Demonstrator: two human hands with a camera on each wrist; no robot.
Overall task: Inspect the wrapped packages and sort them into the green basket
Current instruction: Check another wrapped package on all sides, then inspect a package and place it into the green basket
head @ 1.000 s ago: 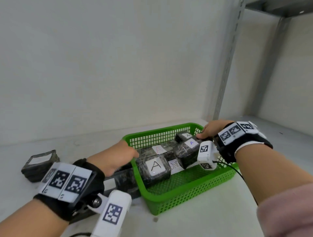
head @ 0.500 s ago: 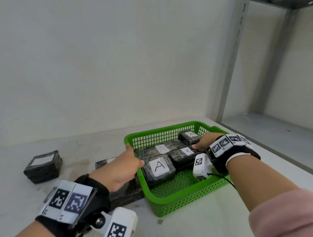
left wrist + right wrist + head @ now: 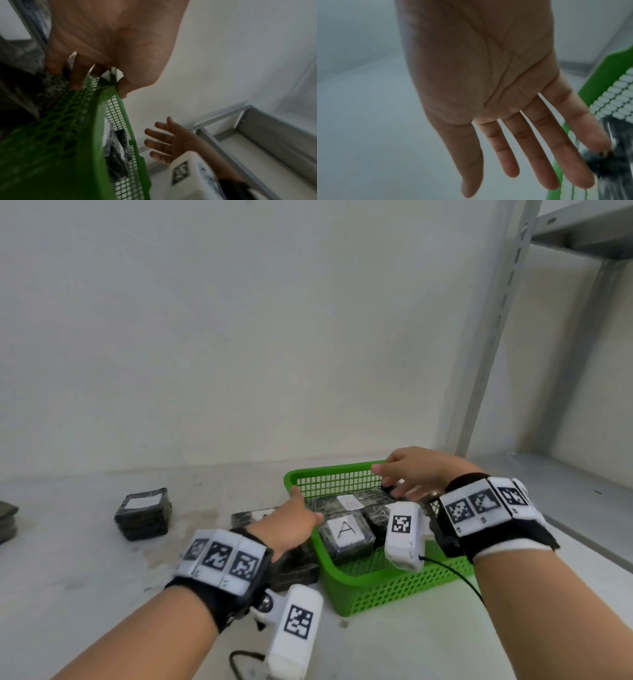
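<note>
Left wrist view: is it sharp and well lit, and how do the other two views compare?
Left wrist view: dim, the left hand and green basket wall smeared by blur. Right wrist view: the right hand fairly clear, the wrapped package at the edge streaked. Head view: bright and mostly sharp, with wide-angle bending of the shelf post.
</note>
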